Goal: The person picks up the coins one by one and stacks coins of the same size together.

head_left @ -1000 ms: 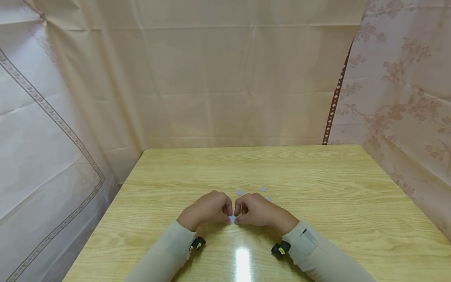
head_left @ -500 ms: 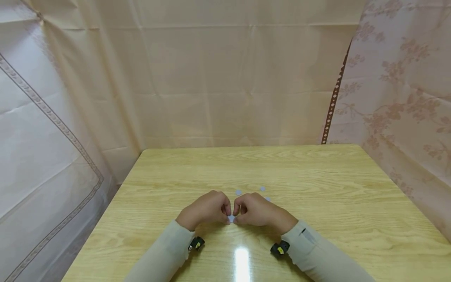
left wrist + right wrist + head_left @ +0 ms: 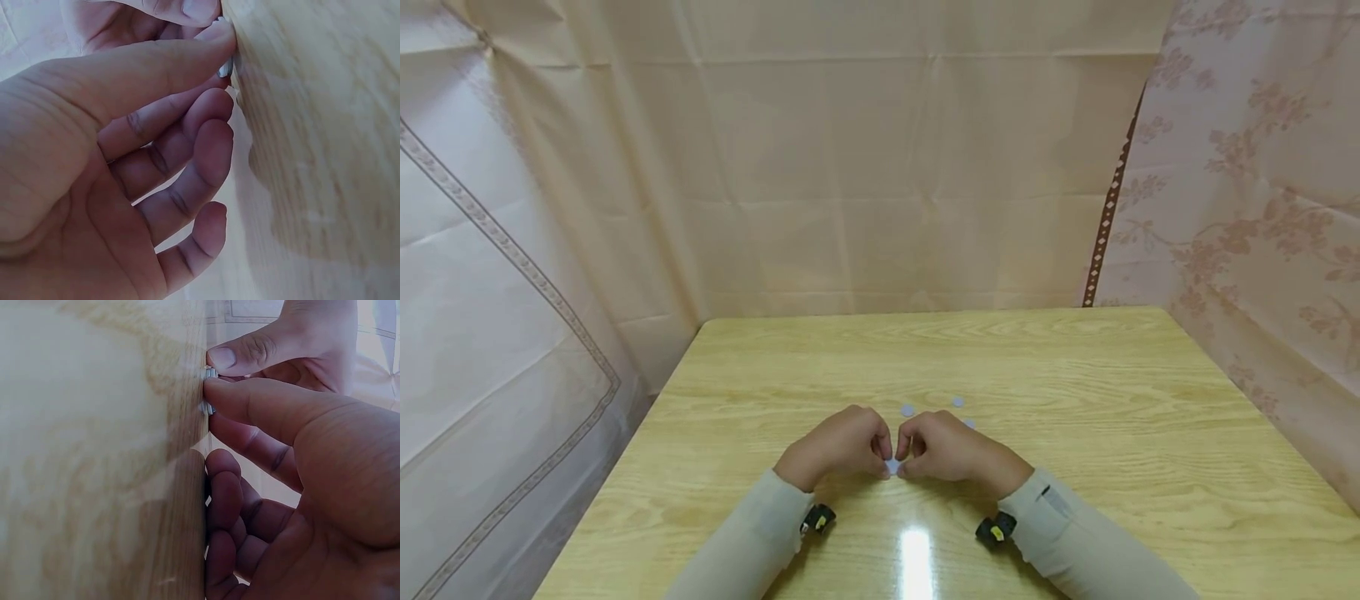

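In the head view my left hand (image 3: 848,440) and right hand (image 3: 951,446) meet low over the table, with a small pale stack of discs (image 3: 892,467) between their fingertips. Thumb and index finger of the left hand pinch one side of it; a layered edge of the stack (image 3: 225,67) shows beside the thumb in the left wrist view. From the other side, the right thumb and index finger grip it, and thin layers of the stack (image 3: 208,407) peek out around that thumb. Much of the stack is hidden by fingers. The remaining fingers of both hands are curled near the tabletop.
Beyond the hands lie loose pale discs: one disc (image 3: 907,411) straight ahead, a second disc (image 3: 958,402) farther right, and a third disc (image 3: 970,424) partly behind the right hand. The wood-grain table (image 3: 775,358) ends against a hanging beige cloth (image 3: 880,183).
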